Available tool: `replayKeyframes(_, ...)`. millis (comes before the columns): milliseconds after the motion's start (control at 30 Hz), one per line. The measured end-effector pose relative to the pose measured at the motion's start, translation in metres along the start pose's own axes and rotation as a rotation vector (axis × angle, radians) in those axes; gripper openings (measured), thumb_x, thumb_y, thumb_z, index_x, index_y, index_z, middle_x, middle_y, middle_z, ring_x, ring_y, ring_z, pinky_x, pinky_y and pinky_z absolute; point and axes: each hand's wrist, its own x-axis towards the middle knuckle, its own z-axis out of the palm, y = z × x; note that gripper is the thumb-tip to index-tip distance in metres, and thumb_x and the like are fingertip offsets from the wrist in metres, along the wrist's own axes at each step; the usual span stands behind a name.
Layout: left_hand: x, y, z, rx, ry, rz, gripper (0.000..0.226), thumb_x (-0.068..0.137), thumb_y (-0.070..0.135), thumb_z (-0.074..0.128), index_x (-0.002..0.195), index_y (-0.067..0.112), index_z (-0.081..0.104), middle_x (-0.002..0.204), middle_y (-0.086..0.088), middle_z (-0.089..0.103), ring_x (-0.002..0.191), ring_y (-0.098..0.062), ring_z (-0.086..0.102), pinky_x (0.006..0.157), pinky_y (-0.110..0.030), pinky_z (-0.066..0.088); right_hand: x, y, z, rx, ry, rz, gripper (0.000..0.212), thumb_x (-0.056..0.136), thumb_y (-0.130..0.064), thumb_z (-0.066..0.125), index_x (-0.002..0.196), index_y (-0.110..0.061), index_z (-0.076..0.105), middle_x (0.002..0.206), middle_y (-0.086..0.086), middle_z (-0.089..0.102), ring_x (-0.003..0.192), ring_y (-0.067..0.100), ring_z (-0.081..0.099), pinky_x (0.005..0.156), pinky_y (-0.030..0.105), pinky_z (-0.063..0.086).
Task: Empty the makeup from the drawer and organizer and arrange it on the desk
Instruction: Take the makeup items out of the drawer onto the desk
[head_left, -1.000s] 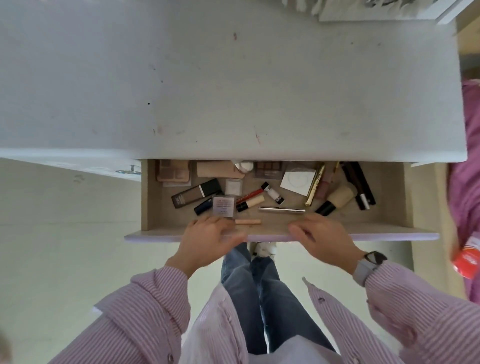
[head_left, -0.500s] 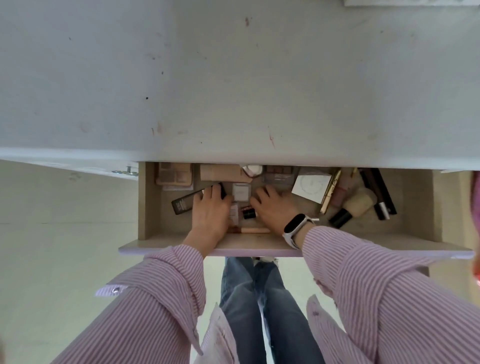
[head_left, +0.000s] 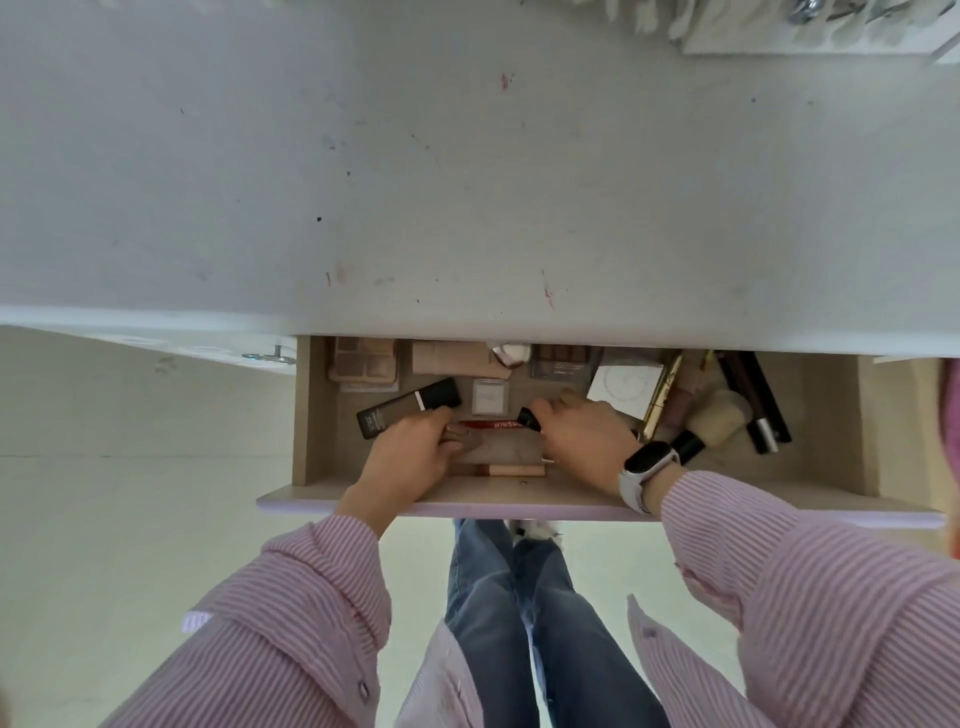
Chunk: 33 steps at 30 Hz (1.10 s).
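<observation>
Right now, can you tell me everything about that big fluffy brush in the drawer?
The makeup brush has a fat, cream-coloured bristle head, fluffy and rounded, on a short glossy black handle. It lies flat and slanted on the wooden floor of the open drawer, toward its right side, handle end pointing at the watch on the right wrist. Its bristles sit close against a pinkish tube and dark pencils. Neither hand touches it.

Both hands' fingers (head_left: 457, 434) hide makeup in the drawer (head_left: 311, 415).
</observation>
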Motion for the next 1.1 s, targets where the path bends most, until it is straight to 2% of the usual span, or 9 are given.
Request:
replayKeyframes(167, -0.024, -0.004, -0.038, -0.464, 0.069, -0.075, 0.011, 0.094, 0.019, 0.051, 0.104, 0.017, 0.046, 0.096, 0.001, 0.058, 0.09, -0.016, 0.058, 0.072, -0.021, 0.044, -0.026, 0.002, -0.049, 0.262, -0.02, -0.004, 0.024, 0.094, -0.023, 0.036, 0.115, -0.012, 0.037, 0.08, 0.002, 0.052, 0.07, 0.024, 0.052, 0.059, 0.032, 0.037)
replayKeyframes(267, -0.029, -0.007, -0.075, -0.689, 0.264, -0.093, 0.017, 0.091, 0.014, 0.055, 0.104, 0.02, 0.045, 0.094, 0.002, 0.058, 0.088, -0.014, 0.06, 0.068, -0.02, 0.05, -0.023, -0.009, -0.086, 0.427, 0.08, 0.004, 0.024, 0.094, -0.024, 0.041, 0.115, -0.013, 0.038, 0.071, -0.003, 0.047, 0.056, 0.013, 0.043, 0.051, 0.03, 0.03)
replayKeyframes(367, -0.02, -0.014, -0.114, -0.882, 0.491, -0.118, 0.024, 0.09, 0.011, 0.057, 0.11, 0.02, 0.048, 0.093, 0.009, 0.057, 0.082, -0.003, 0.061, 0.06, -0.015, 0.053, 0.0, -0.026, -0.122, 0.559, 0.231, 0.03, 0.023, 0.095, -0.025, 0.043, 0.113, -0.012, 0.04, 0.065, -0.005, 0.05, 0.052, 0.013, 0.046, 0.047, 0.025, 0.034)
replayKeyframes(533, 0.023, -0.047, -0.169, -0.814, 0.708, -0.213, 0.032, 0.092, 0.015, 0.055, 0.122, 0.015, 0.048, 0.095, 0.006, 0.055, 0.071, 0.002, 0.053, 0.058, -0.003, 0.04, 0.076, -0.051, -0.159, 0.542, 0.336, 0.222, 0.026, 0.096, -0.027, 0.039, 0.113, -0.007, 0.038, 0.062, -0.005, 0.045, 0.054, 0.019, 0.049, 0.051, 0.03, 0.041)
replayKeyframes(600, 0.046, -0.068, -0.19, -0.775, 0.672, -0.236, 0.034, 0.093, 0.017, 0.054, 0.126, 0.014, 0.046, 0.102, 0.003, 0.055, 0.079, -0.007, 0.056, 0.066, -0.011, 0.043, 0.112, -0.064, -0.17, 0.485, 0.34, 0.297, 0.027, 0.096, -0.028, 0.038, 0.113, -0.007, 0.038, 0.065, -0.003, 0.046, 0.059, 0.022, 0.05, 0.054, 0.032, 0.043)
replayKeyframes(700, 0.079, -0.095, -0.211, -0.693, 0.631, -0.232, 0.035, 0.092, 0.02, 0.054, 0.126, 0.015, 0.046, 0.109, -0.004, 0.06, 0.097, -0.021, 0.059, 0.084, -0.029, 0.046, 0.155, -0.082, -0.185, 0.446, 0.359, 0.371, 0.018, 0.095, -0.028, 0.037, 0.101, -0.01, 0.036, 0.062, -0.005, 0.041, 0.058, 0.022, 0.046, 0.046, 0.028, 0.029)
replayKeyframes(800, 0.116, -0.128, -0.237, -0.603, 0.641, -0.239, 0.036, 0.091, 0.024, 0.055, 0.125, 0.015, 0.046, 0.113, -0.008, 0.061, 0.109, -0.028, 0.054, 0.099, -0.039, 0.035, 0.203, -0.099, -0.208, 0.478, 0.401, 0.454, 0.015, 0.094, -0.025, 0.037, 0.093, -0.01, 0.035, 0.074, -0.001, 0.045, 0.063, 0.024, 0.043, 0.051, 0.03, 0.026)
replayKeyframes(933, 0.155, -0.158, -0.266, -0.392, 0.625, -0.235, 0.042, 0.09, 0.033, 0.054, 0.128, 0.016, 0.048, 0.122, -0.009, 0.054, 0.117, -0.027, 0.042, 0.095, -0.037, 0.027, 0.253, -0.113, -0.235, 0.468, 0.4, 0.516, 0.025, 0.094, -0.025, 0.037, 0.105, -0.004, 0.044, 0.105, 0.01, 0.049, 0.079, 0.031, 0.052, 0.062, 0.033, 0.032)
replayKeyframes(1100, 0.181, -0.177, -0.285, -0.286, 0.666, -0.147, 0.045, 0.088, 0.033, 0.058, 0.128, 0.015, 0.05, 0.132, -0.01, 0.043, 0.122, -0.029, 0.037, 0.095, -0.039, 0.03, 0.288, -0.118, -0.254, 0.674, 0.391, 0.495, 0.03, 0.094, -0.031, 0.039, 0.107, -0.005, 0.047, 0.109, 0.012, 0.054, 0.092, 0.032, 0.055, 0.071, 0.035, 0.04)
